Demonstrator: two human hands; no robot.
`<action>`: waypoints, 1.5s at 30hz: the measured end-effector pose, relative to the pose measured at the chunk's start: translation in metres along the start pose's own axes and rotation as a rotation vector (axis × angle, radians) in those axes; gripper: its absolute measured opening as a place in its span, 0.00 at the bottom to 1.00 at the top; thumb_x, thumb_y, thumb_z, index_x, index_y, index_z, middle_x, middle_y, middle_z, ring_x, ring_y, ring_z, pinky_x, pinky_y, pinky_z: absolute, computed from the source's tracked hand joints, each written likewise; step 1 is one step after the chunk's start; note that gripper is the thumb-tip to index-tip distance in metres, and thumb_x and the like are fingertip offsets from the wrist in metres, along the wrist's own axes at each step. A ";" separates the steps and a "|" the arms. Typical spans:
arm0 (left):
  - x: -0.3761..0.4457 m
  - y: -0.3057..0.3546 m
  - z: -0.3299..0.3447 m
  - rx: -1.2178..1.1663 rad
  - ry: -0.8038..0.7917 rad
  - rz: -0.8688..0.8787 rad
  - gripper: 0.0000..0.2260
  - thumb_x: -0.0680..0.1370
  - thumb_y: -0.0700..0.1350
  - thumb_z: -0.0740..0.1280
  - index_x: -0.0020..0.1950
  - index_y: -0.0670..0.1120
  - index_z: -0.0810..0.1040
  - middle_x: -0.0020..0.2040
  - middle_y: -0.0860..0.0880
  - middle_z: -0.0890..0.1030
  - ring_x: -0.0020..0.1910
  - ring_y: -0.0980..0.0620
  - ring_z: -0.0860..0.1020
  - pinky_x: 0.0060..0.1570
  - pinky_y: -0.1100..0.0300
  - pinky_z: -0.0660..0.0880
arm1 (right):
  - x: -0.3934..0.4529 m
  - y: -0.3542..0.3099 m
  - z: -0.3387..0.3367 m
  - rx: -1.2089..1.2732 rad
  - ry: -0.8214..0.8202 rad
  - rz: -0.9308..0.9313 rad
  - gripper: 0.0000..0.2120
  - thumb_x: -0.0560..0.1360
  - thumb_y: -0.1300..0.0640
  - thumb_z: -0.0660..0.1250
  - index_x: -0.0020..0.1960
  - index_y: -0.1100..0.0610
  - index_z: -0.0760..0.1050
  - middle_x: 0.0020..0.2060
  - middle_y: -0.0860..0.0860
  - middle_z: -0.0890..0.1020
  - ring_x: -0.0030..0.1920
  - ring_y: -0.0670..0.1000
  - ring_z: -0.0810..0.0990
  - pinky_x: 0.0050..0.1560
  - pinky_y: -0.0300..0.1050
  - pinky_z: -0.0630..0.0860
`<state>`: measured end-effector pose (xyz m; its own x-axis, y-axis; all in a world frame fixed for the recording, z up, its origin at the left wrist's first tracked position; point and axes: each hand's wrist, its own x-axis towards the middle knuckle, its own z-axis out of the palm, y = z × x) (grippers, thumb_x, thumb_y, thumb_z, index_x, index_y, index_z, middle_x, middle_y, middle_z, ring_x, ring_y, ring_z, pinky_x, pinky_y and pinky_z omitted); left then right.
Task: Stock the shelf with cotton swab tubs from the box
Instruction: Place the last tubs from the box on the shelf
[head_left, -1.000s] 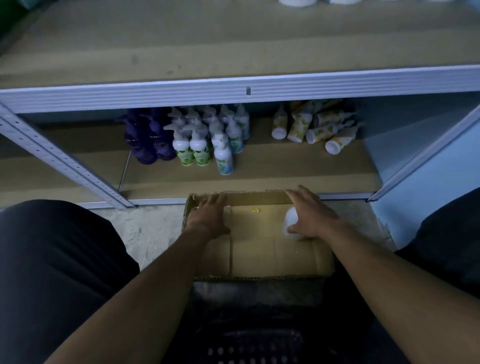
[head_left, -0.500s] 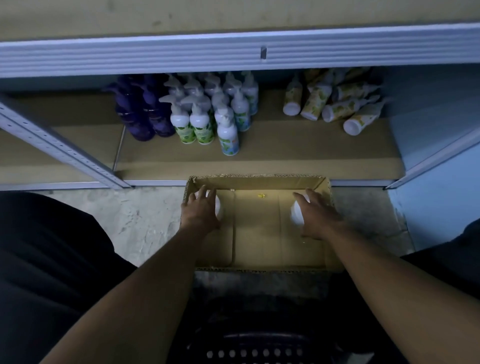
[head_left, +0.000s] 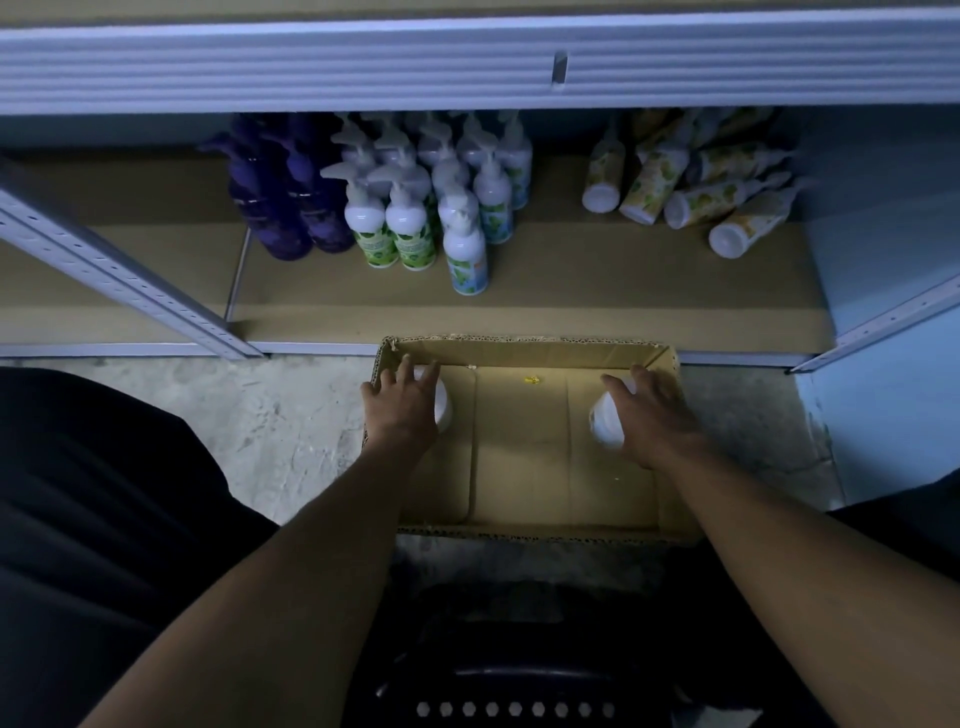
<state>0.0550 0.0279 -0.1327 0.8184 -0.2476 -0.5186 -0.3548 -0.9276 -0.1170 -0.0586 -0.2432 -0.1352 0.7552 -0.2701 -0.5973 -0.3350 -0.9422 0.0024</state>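
Below the shelf, both hands clasp white tubs inside the cardboard box: left hand, right hand.

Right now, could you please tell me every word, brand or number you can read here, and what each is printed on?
No text can be read.
Green-labelled pump bottles: printed labels, too blurred to read.
Blue-labelled bottle: label blurred.
Yellow bottles lying on the shelf: patterned labels, no legible words.
Purple bottles: too dark.
Tubs in the left hand and right hand: plain white where visible.
Box: no print visible.
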 end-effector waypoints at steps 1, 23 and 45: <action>0.000 0.000 -0.001 -0.003 0.000 -0.002 0.41 0.75 0.50 0.72 0.81 0.56 0.50 0.81 0.45 0.53 0.76 0.41 0.61 0.67 0.44 0.64 | 0.000 0.001 -0.001 -0.003 0.006 -0.001 0.48 0.71 0.57 0.77 0.80 0.47 0.49 0.79 0.55 0.48 0.78 0.62 0.51 0.69 0.57 0.69; -0.056 0.035 -0.103 -0.222 0.037 0.223 0.46 0.70 0.50 0.77 0.81 0.51 0.55 0.77 0.44 0.60 0.72 0.35 0.65 0.66 0.44 0.72 | -0.058 -0.047 -0.094 0.203 0.215 -0.210 0.45 0.70 0.58 0.74 0.78 0.45 0.52 0.73 0.53 0.56 0.72 0.60 0.61 0.61 0.56 0.74; -0.184 0.021 -0.353 -0.124 0.549 0.333 0.35 0.66 0.61 0.75 0.68 0.48 0.72 0.62 0.45 0.75 0.62 0.40 0.74 0.59 0.47 0.75 | -0.202 -0.036 -0.338 0.042 0.570 -0.315 0.41 0.64 0.40 0.76 0.73 0.48 0.65 0.66 0.54 0.70 0.63 0.59 0.73 0.56 0.52 0.75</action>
<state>0.0562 -0.0449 0.2595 0.7970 -0.6039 0.0014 -0.6015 -0.7936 0.0913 -0.0088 -0.2213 0.2567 0.9974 -0.0564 -0.0452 -0.0623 -0.9880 -0.1414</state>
